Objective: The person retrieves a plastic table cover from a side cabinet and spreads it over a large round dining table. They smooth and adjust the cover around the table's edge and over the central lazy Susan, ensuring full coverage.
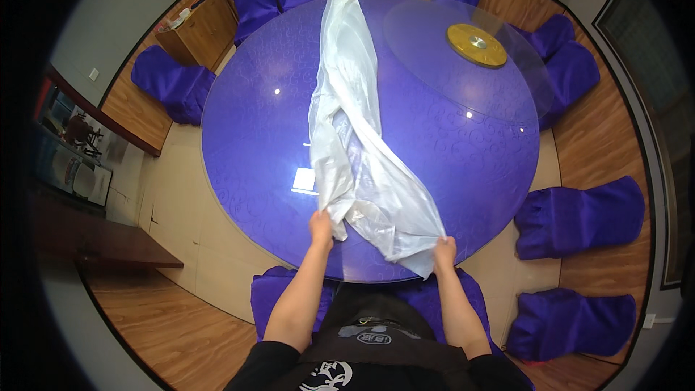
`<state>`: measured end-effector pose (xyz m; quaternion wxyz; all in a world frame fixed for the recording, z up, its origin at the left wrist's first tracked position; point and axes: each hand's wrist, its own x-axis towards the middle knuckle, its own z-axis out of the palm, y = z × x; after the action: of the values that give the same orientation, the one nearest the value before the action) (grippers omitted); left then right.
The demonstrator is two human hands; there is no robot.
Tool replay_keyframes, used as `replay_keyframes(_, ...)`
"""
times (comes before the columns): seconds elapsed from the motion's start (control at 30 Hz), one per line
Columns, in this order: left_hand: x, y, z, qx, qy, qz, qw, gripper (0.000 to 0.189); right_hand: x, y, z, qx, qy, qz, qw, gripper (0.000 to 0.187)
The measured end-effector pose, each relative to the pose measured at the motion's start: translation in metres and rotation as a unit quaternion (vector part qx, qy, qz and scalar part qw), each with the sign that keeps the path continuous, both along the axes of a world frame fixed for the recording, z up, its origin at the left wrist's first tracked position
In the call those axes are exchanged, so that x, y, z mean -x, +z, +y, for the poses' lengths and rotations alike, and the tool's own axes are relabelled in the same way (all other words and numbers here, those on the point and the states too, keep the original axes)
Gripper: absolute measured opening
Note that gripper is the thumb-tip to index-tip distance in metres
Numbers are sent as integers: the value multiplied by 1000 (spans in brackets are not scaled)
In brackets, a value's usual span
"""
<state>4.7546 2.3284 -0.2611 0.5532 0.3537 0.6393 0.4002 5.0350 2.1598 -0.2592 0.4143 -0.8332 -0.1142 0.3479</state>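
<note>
A thin, whitish translucent plastic sheet point(374, 157) lies bunched lengthwise over a large round table point(255, 136) with a glass top above purple patterned cloth. Its far end reaches the table's far edge. My left hand point(321, 228) grips the sheet's near left edge over the table. Farther right, my right hand point(444, 252) holds its near right corner by the table's front rim, and the plastic is stretched and creased between the two hands.
A round glass turntable point(418, 49) with a gold disc point(476, 45) rests at the back right. Purple-covered chairs point(581, 217) ring the table. A wooden cabinet point(201, 32) stands back left, and a dark red door point(108, 239) is at the left.
</note>
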Motion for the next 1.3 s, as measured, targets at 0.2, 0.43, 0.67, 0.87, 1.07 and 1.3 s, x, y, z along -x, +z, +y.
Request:
replay_keyframes(0.2, 45, 4, -64, -7, 67, 46, 997, 23, -80, -54, -64, -69, -151, -31, 986, 19)
replay_keyframes(0.43, 107, -3, -142, -16, -22, 275, 961, 24, -82, -25, -93, 46, 11, -208, 977, 25)
replay_keyframes(0.67, 139, -40, -182, 73, 6, 195, 978, 27, -77, -18, -121, 12, 38, -252, 967, 25)
replay_keyframes(0.87, 157, -65, -194, 101, 61, 112, 987, 24, -77, -47, -150, 16, 36, -219, 975, 20)
replay_keyframes(1.07, 180, -66, -184, 155, -12, 112, 981, 17, -109, -88, -179, -3, -29, -112, 993, 24)
replay_keyframes(1.3, 193, -51, -188, 54, 73, 443, 892, 24, -61, 6, -118, 98, -9, -390, 915, 29)
